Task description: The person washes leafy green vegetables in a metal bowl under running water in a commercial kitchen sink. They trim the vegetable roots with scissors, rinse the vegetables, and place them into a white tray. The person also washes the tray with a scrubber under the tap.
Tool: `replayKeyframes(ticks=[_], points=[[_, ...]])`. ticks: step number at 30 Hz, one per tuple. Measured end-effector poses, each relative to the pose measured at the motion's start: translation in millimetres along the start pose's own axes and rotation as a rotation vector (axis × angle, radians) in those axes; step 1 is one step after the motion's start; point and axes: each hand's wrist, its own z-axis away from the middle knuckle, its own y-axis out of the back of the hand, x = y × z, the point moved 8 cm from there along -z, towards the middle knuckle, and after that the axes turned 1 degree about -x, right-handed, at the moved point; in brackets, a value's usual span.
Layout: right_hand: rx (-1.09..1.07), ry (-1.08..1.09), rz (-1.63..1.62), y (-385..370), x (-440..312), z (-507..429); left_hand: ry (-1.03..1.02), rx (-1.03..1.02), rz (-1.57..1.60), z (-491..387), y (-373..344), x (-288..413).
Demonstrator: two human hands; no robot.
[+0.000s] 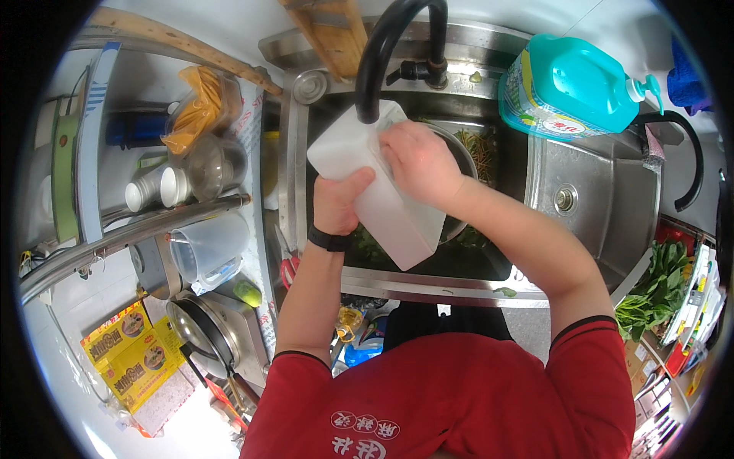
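Observation:
A white rectangular plastic container (381,209) is tilted over the deep steel sink basin, just below the black faucet spout (373,86). My left hand (339,201) grips its near left side, thumb laid across the wall; a black band circles that wrist. My right hand (421,163) lies against the container's right side with the fingers bent, and their tips are partly hidden. Behind the container, a round metal bowl (467,152) shows in part within the sink. Reddish-green plant stems (480,150) lie beside the bowl, and leafy greens (367,244) show lower in the basin.
A large teal pump bottle (573,89) stands right of the faucet. A smaller sink bowl (567,198) adjoins on the right, with leafy greens (651,292) beyond. On the left are red-handled scissors (289,269), a clear plastic jug (209,246) and a lidded pan (198,333).

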Motion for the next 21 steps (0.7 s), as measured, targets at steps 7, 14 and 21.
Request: replayKeyframes(ticks=[7,14,21], points=[[0.048,0.033,-0.069,-1.7,-14.2,12.7,0.006,0.019,-0.013,-3.9,4.7,-4.2],[-0.047,-0.327,-0.329,0.1,6.1,0.1,-0.048,0.02,-0.151,-0.2,2.0,7.3],[0.027,-0.728,-0.666,-13.0,36.8,13.4,-0.025,0.027,-0.396,1.5,-5.7,14.9]])
